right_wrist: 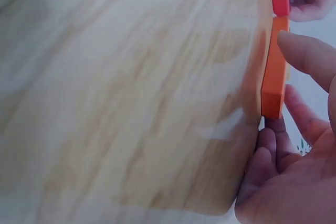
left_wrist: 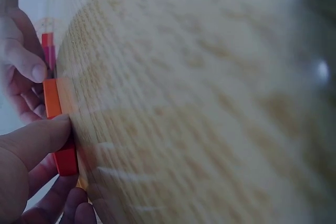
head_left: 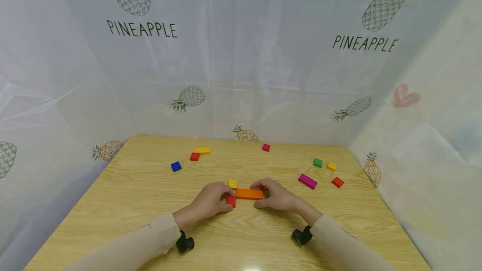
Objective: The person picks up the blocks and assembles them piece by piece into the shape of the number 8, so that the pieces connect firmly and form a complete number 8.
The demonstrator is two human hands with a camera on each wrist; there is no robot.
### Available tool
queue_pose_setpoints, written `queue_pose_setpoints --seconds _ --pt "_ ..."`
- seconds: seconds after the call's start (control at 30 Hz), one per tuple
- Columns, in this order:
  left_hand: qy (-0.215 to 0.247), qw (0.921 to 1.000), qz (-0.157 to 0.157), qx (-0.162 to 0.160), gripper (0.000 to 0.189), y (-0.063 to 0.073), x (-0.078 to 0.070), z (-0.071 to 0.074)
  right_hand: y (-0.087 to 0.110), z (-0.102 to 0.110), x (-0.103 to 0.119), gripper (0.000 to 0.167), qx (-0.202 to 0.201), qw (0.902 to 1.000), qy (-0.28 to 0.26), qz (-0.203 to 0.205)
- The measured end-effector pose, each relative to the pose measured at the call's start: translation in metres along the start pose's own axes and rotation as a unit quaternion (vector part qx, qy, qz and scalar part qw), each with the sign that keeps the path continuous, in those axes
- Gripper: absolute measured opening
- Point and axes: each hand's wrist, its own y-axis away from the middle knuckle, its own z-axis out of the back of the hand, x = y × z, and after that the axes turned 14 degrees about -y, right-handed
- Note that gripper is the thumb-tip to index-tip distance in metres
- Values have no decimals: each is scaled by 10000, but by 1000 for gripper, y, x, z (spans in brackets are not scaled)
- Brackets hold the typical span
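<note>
In the head view my left hand (head_left: 211,198) pinches a small red block (head_left: 231,201) between thumb and fingers; the left wrist view shows the thumb on one side of this red block (left_wrist: 66,161). Immediately right of it lies a long orange block (head_left: 249,194). My right hand (head_left: 278,195) curves round the right end of the orange block, thumb on the near side and fingers on the far side, as the right wrist view of the orange block (right_wrist: 275,72) also shows. Behind the red block, by the orange block's left end, sits a yellow block (head_left: 232,184).
Blue (head_left: 175,166), red (head_left: 194,157) and long yellow (head_left: 202,150) blocks lie at the back left. A pink block (head_left: 266,147) is back centre. To the right are a long magenta block (head_left: 307,181) and green (head_left: 318,162), yellow (head_left: 332,166) and red (head_left: 337,182) blocks.
</note>
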Motion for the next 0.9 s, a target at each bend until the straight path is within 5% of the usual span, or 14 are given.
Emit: queue_pose_setpoints --seconds 0.4,0.9 --pt "-14 10000 4 -51 26 1 -3 2 9 32 3 51 -259 9973 -605 -323" --pt "31 10000 -11 -20 26 1 -4 5 32 123 -22 49 -1302 9905 333 290"
